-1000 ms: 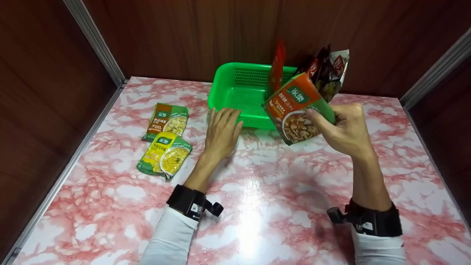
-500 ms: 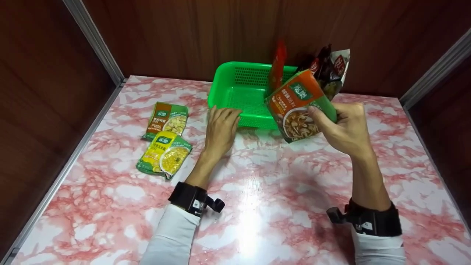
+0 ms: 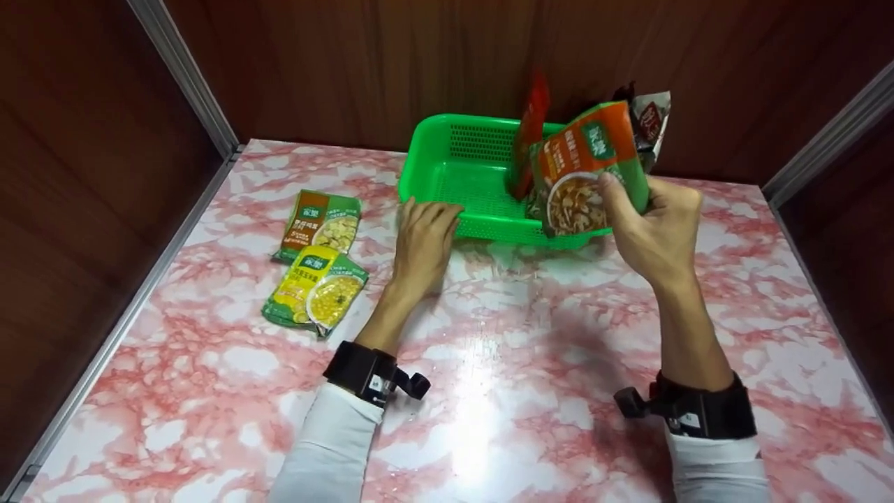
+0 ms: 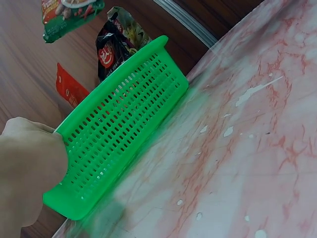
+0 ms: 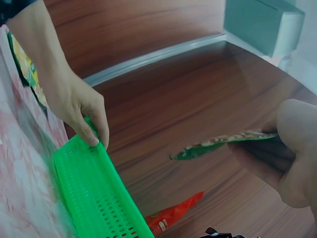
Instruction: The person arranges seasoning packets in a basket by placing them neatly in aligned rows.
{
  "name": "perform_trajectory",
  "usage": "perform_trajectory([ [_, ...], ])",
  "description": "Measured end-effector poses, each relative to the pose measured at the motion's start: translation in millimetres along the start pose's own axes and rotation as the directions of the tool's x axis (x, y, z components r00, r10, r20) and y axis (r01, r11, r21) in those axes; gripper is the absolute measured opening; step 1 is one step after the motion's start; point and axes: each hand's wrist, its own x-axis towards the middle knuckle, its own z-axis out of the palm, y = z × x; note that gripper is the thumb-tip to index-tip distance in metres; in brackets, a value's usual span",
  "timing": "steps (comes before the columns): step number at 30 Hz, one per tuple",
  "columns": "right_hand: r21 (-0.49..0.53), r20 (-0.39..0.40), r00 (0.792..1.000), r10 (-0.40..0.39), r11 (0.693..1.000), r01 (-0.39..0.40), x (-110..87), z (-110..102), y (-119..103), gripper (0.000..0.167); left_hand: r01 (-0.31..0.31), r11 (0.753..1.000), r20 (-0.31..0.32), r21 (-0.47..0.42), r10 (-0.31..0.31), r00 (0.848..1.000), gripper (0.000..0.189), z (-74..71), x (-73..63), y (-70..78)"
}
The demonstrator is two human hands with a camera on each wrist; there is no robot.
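My right hand grips an orange and green soup mix packet by its right edge, thumb across the printed front. The packet is tilted and held over the right part of a green plastic basket. In the left wrist view the soup packet shows above the basket's rim. My left hand holds the basket's near left rim; the right wrist view shows its thumb and fingers pinching that rim. A red packet stands in the basket, and a white-topped packet rises behind the soup packet.
Left of the basket lie two more packets: a brown and green one and a yellow and green one overlapping its lower edge. A brown wooden panel stands behind the basket on the marbled table.
My right hand has raised the soup packet, moving it away from me and slightly right over the basket, and turned it more upright. My left hand stays at the basket rim.
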Motion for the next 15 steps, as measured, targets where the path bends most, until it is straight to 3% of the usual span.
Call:
perform_trajectory([
  [7,-0.087,-0.057,0.998,-0.014,0.996,0.009,18.8,15.4,9.1,0.046,0.016,1.0,0.018,0.001,-0.016,1.0,0.026,-0.3,0.9,0.6],
  [15,-0.193,-0.021,1.0,0.02,0.981,-0.024,34.7,43.7,27.8,0.044,0.009,1.0,0.006,-0.003,-0.009,1.0,0.026,-0.1,0.2,1.0],
])
